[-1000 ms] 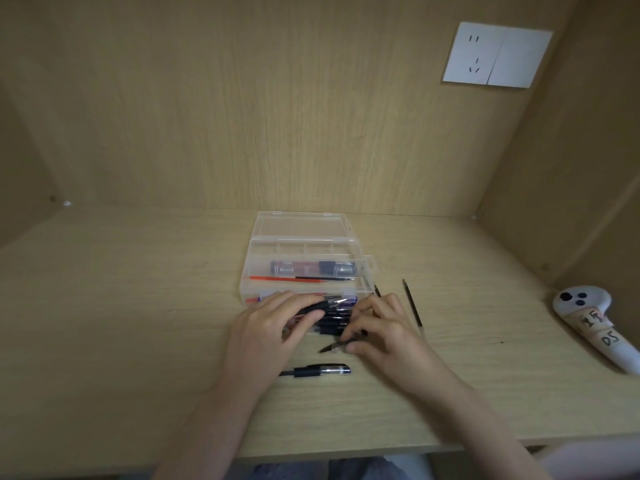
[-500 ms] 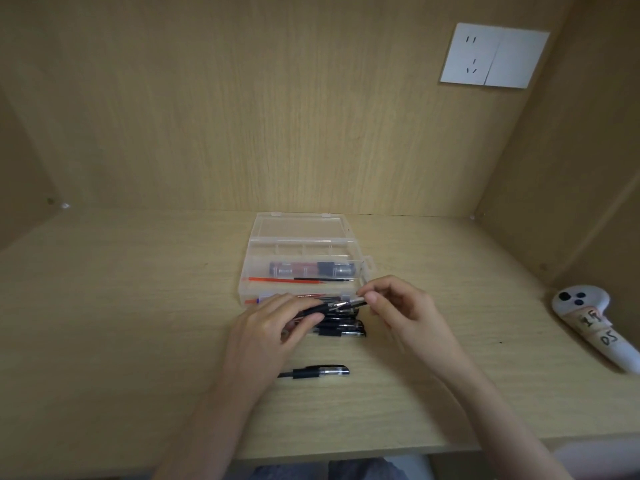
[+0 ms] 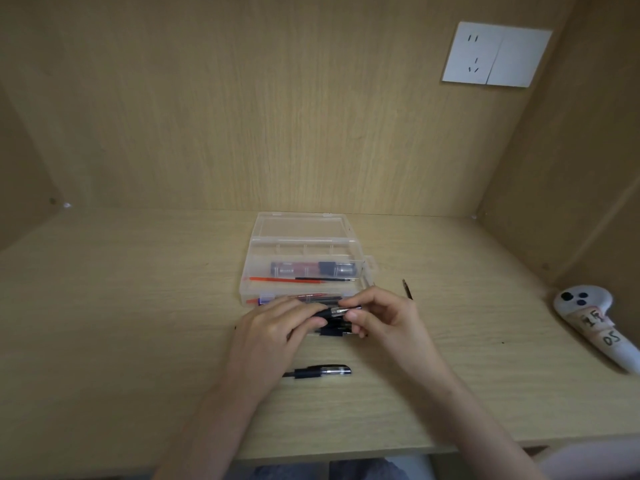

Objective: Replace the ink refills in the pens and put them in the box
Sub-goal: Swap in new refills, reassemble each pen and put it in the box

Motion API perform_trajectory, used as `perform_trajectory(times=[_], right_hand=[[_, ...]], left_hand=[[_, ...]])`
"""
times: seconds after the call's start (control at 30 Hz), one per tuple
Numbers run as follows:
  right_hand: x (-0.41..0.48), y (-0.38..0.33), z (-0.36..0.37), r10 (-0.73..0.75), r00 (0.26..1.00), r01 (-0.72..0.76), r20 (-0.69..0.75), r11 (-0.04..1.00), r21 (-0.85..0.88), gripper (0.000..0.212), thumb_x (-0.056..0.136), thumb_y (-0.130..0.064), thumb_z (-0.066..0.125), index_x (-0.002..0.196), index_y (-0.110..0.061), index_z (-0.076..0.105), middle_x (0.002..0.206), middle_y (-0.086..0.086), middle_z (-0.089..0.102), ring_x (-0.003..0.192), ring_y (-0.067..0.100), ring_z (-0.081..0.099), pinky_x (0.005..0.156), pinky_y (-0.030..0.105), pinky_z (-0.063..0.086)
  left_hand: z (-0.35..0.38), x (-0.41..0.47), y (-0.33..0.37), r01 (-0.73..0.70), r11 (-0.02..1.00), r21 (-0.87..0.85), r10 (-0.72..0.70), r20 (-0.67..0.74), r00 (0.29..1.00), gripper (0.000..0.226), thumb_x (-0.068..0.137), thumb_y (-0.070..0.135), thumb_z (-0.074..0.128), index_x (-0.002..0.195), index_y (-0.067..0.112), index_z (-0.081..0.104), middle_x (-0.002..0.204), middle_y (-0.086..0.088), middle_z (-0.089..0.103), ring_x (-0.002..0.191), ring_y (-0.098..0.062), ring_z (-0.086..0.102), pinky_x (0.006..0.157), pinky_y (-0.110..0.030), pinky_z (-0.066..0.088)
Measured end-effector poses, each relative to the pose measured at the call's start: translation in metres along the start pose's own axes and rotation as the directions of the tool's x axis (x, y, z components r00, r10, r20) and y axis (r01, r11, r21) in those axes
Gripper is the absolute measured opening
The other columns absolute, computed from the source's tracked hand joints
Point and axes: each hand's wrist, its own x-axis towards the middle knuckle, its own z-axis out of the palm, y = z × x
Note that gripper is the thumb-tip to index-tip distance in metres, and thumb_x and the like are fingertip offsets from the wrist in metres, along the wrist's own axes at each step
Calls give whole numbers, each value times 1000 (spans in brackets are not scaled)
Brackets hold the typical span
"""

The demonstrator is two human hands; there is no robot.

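A clear plastic box (image 3: 360,252) stands open at the middle of the desk, with pens and red and black refills (image 3: 287,279) inside. Just in front of it my left hand (image 3: 273,327) grips the black barrel of a pen (image 3: 341,310). My right hand (image 3: 384,317) pinches that pen's silver tip end. Under both hands lies a small pile of black pens (image 3: 334,330), partly hidden. A pen cap (image 3: 322,371) with a black clip lies on the desk nearer to me.
A thin black refill (image 3: 407,288) lies on the desk to the right of the box. A white handheld controller (image 3: 588,323) rests at the far right edge. Wooden walls close in the desk at the back and sides; a white socket plate (image 3: 495,55) is on the back wall.
My right hand left the spot on the desk by the cap, rose to the pen in my left hand and now pinches its tip end. The left hand stayed put.
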Motion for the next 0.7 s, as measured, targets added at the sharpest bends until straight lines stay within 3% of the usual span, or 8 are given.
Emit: perform_trajectory(times=[0.13, 0.27, 0.37, 0.53, 0.7], right_hand=[[-6, 3, 4, -13, 999, 11, -52, 999, -37, 18, 85, -10, 64, 96, -23, 70, 76, -7, 67, 68, 8, 58, 67, 21, 48], [-15, 7, 0, -79, 966, 52, -246, 992, -112, 31, 87, -29, 55, 117, -24, 59, 90, -6, 67, 83, 5, 62, 74, 17, 50], [-14, 8, -2, -84, 943, 61, -321, 995, -82, 19, 95, -16, 48, 102, -19, 65, 81, -7, 66, 74, -2, 59, 65, 11, 45], [-12, 17, 0, -119, 970, 58, -211, 959, -276, 19, 95, -18, 49, 90, -21, 68, 81, -13, 65, 83, 8, 61, 71, 16, 44], [-12, 18, -1, -80, 968, 28, -238, 976, -215, 21, 95, -15, 50, 87, -21, 68, 79, -10, 66, 80, 6, 61, 70, 18, 45]], left_hand=[[-1, 2, 0, 46, 999, 0, -46, 57, 997, 27, 86, 40, 52, 95, 23, 71, 88, 12, 69, 83, -2, 61, 72, -19, 45], [-4, 9, -6, 110, 993, 38, -112, 81, 990, 20, 84, 35, 60, 101, 27, 69, 94, 15, 66, 88, 2, 56, 78, -18, 44], [-11, 31, -11, 220, 975, 32, -222, 132, 966, 28, 87, 25, 60, 114, 30, 63, 101, 19, 57, 97, 1, 50, 91, -23, 39], [-6, 95, -28, 276, 961, -2, -268, 241, 933, 26, 89, 23, 59, 114, 29, 64, 109, 12, 64, 100, -6, 55, 88, -27, 43], [28, 123, -55, 381, 925, -3, -343, 426, 837, 24, 87, 16, 63, 109, 23, 66, 104, 2, 66, 99, -13, 57, 89, -29, 44]])
